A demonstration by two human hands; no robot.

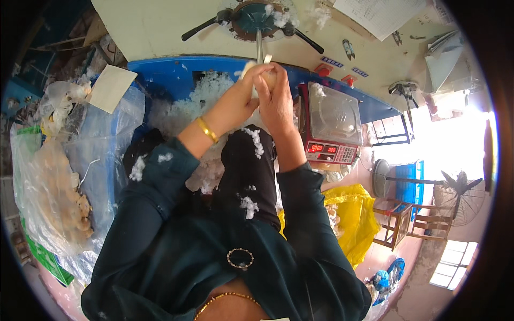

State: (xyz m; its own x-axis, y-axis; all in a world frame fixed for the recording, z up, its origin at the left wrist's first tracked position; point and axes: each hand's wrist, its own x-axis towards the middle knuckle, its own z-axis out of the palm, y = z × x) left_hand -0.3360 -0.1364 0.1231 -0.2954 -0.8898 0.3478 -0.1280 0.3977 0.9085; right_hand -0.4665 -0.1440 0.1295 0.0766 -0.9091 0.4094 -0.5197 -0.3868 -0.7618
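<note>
In the upper middle of the frame, the left hand (233, 101) and the right hand (278, 101) come together, fingers closed around a small pale item (248, 68) that shows only in part between and above them, so its full shape is hard to tell. It sits at the lower end of a metal tube (259, 45), though whether it is fitted over that end cannot be told. The tube comes down from a round green fitting (256, 21) at the top edge, flanked by two black handles (199, 29). White fluff (211, 91) lies in the blue trough (160, 69) left of the hands, and tufts cling to the dark trousers (243, 171) below. Right of the hands stands a red scale (321, 152) with a lit display and a clear-covered pan. Farther down on the right lies a yellow bag (356, 214); a standing fan (458, 200) is near the right edge. At the left, a clear plastic bag (45, 176) contains many tan pieces (75, 206), with a cream card (112, 88) near its upper end
</note>
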